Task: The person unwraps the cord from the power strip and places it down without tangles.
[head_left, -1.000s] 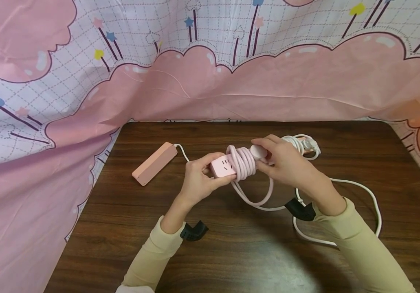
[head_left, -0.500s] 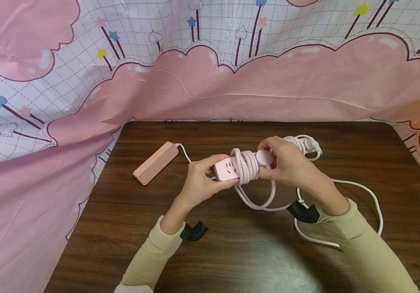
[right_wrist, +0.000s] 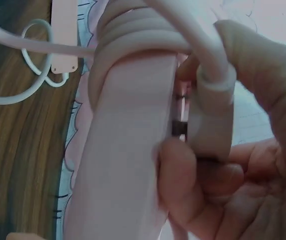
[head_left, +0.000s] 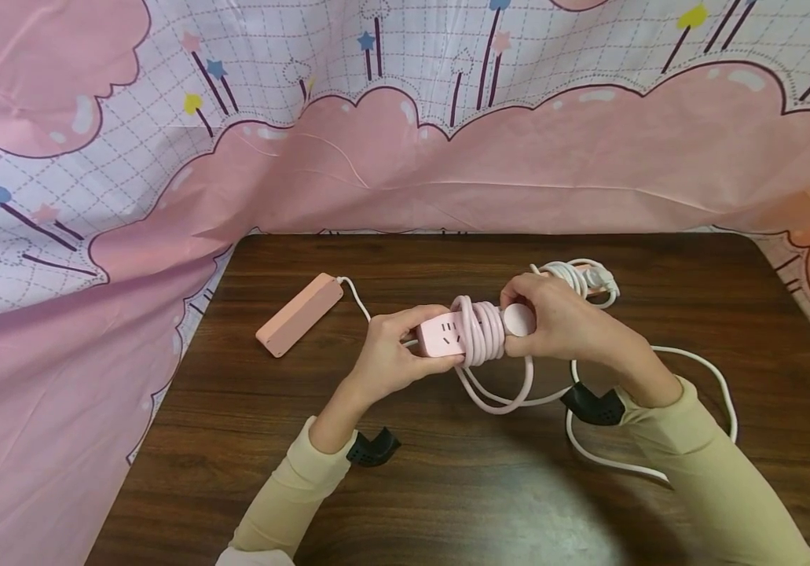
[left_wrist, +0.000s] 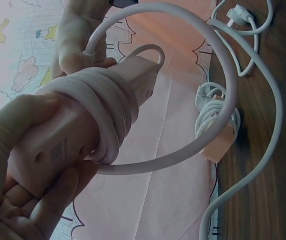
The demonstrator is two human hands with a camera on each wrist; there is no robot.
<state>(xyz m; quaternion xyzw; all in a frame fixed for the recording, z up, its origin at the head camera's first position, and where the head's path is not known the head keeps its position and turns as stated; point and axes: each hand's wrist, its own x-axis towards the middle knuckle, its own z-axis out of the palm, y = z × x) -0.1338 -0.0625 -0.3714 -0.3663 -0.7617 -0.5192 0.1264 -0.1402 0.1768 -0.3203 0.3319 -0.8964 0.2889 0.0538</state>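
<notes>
The left hand gripped one end of a pink power strip between thumb and fingers, and the right hand pinched the strip's pale round-faced plug near the other end. The strip was held up above the middle of the desk, its pink cord wound in several turns round its body and drooping in a loose loop below. In the right wrist view, dark prongs bridged a narrow gap between plug and strip; how deep they sat could not be told.

The desk's far edge, with rounded corners, ran along a pink patterned curtain, well beyond both hands. To the left, a peach power strip lay slanted near the left edge, a thin cable leading from its far end toward the left hand. Beyond the right hand, toward the far edge, lay a second peach strip wrapped in white cord, near the right fingers in the head view. A white cable curved over the desk around and under the right forearm. A broad stretch of dark wood opened between the two forearms toward the near side, and another lay between the white cable and the right edge.
</notes>
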